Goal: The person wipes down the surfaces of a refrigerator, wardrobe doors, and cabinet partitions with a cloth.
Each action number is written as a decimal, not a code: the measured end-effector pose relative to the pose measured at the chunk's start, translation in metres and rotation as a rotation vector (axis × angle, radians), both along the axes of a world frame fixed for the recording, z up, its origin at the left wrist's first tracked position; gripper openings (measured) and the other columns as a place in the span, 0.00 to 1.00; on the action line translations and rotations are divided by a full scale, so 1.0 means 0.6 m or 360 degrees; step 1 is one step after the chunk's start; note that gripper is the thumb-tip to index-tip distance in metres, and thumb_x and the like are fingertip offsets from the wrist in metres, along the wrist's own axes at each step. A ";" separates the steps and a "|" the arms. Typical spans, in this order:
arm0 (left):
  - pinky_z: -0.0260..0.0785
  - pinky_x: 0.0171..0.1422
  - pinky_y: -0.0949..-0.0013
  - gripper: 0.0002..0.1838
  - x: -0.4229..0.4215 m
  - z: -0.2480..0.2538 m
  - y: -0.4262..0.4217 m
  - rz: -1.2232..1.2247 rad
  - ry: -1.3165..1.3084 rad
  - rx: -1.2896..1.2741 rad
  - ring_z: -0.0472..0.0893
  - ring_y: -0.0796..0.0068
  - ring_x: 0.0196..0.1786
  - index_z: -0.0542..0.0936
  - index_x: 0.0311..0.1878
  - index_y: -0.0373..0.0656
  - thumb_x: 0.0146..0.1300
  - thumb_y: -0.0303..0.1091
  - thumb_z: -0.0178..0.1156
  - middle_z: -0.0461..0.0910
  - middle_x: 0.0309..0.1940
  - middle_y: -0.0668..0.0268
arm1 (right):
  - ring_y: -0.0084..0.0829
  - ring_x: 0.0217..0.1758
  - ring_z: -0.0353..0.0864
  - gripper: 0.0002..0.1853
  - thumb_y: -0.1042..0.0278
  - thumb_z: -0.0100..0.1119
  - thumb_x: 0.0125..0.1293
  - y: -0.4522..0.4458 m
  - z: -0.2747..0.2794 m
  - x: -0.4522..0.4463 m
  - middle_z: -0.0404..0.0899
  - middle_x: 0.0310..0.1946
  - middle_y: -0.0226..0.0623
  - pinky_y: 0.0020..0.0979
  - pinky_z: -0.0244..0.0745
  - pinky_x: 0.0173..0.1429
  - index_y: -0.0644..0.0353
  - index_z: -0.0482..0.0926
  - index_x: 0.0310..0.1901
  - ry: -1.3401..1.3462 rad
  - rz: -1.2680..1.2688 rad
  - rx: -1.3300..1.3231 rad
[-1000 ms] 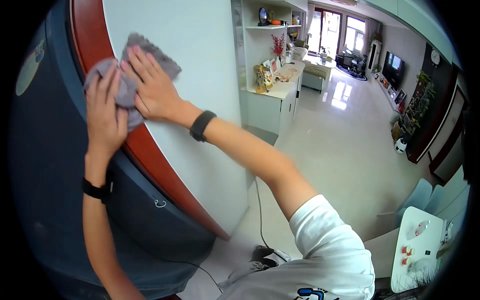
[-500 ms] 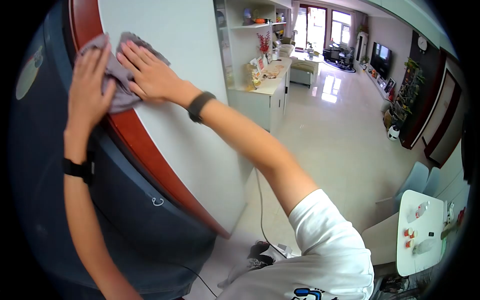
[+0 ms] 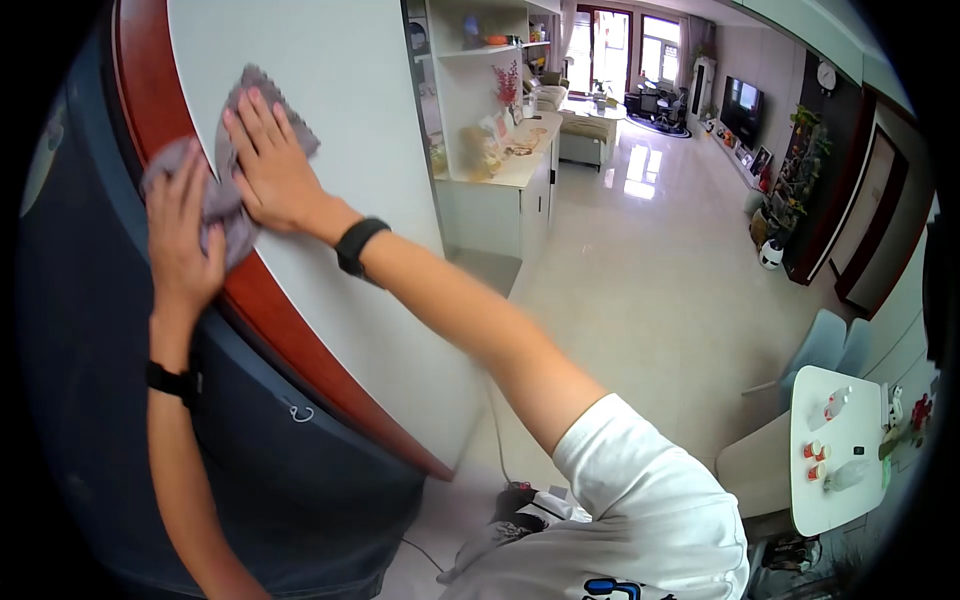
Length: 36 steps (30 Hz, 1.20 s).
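A grey cloth [image 3: 225, 203] lies across the edge between a red-brown wooden trim [image 3: 290, 333] and a white panel [image 3: 300, 40]. My left hand [image 3: 183, 245] presses part of it on the trim, with its fingers stretched out and the thumb apart. Higher up and to the right, my right hand [image 3: 275, 180] lies flat over another part against the panel, fingers extended. The cloth's scalloped edge shows beyond the right fingertips. Its parts under both palms are hidden.
Dark blue fabric with a small white hook [image 3: 301, 413] hangs left of the trim. A shelf cabinet [image 3: 490, 215] stands beyond the panel. At lower right is a white table [image 3: 810, 395] with cups and bottles, and blue chairs [image 3: 822, 345] beside it. A cable [image 3: 497, 425] runs along the floor.
Both hands have shifted downward along the trim and panel with the cloth. My right hand has turned more upright, and the gap between the hands has changed little. The view has moved slightly.
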<state>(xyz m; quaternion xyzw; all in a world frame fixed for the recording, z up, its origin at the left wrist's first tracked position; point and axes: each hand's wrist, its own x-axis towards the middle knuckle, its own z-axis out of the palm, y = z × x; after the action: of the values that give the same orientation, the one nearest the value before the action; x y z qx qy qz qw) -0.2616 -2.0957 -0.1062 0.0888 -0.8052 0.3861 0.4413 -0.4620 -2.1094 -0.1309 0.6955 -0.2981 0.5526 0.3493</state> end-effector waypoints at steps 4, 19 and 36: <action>0.58 0.74 0.47 0.36 0.019 -0.181 -0.025 0.0007 -0.0124 0.0120 0.70 0.45 0.67 0.70 0.72 0.32 0.58 0.35 0.54 0.73 0.69 0.53 | 0.57 0.85 0.44 0.41 0.64 0.58 0.60 0.026 -0.161 -0.001 0.52 0.79 0.60 0.57 0.37 0.84 0.69 0.60 0.75 0.0108 0.0015 0.0204; 0.54 0.82 0.52 0.37 -0.037 -0.030 0.047 0.0522 -0.0088 0.0002 0.67 0.53 0.73 0.66 0.74 0.34 0.61 0.36 0.60 0.69 0.70 0.52 | 0.42 0.84 0.52 0.39 0.59 0.57 0.62 0.008 -0.096 -0.073 0.56 0.80 0.43 0.49 0.46 0.84 0.56 0.64 0.76 0.0431 -0.0124 0.0104; 0.50 0.82 0.49 0.39 -0.205 0.158 -0.023 0.1161 0.0375 -0.0384 0.61 0.49 0.78 0.60 0.77 0.32 0.72 0.48 0.56 0.52 0.82 0.52 | 0.52 0.83 0.50 0.35 0.53 0.51 0.74 -0.111 0.132 -0.215 0.55 0.78 0.56 0.55 0.43 0.83 0.64 0.59 0.77 -0.0246 -0.0137 -0.0183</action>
<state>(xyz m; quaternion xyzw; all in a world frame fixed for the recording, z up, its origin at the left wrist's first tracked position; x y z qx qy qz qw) -0.3844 -2.1095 -0.0113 0.3600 -0.6136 0.5963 0.3719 -0.5910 -2.1762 -0.0516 0.6163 -0.3214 0.6053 0.3880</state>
